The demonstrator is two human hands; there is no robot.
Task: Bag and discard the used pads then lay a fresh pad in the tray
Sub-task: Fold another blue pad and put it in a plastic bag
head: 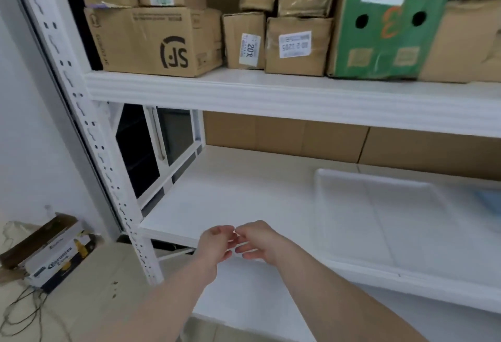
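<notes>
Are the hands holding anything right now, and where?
Cannot tell: left hand and right hand meet with fingers curled; whatever they may pinch is too blurred to see.

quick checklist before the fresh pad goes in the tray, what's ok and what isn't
1. Tray on the lower shelf: ok.
2. Tray free of used pads: ok, none visible.
3. Fresh pad in grip: cannot tell; left hand and right hand meet fingertip to fingertip at the shelf edge, nothing clearly visible between them.
4. Blue item beside the tray: cannot tell what it is.
5. Bag in view: not ok.
</notes>
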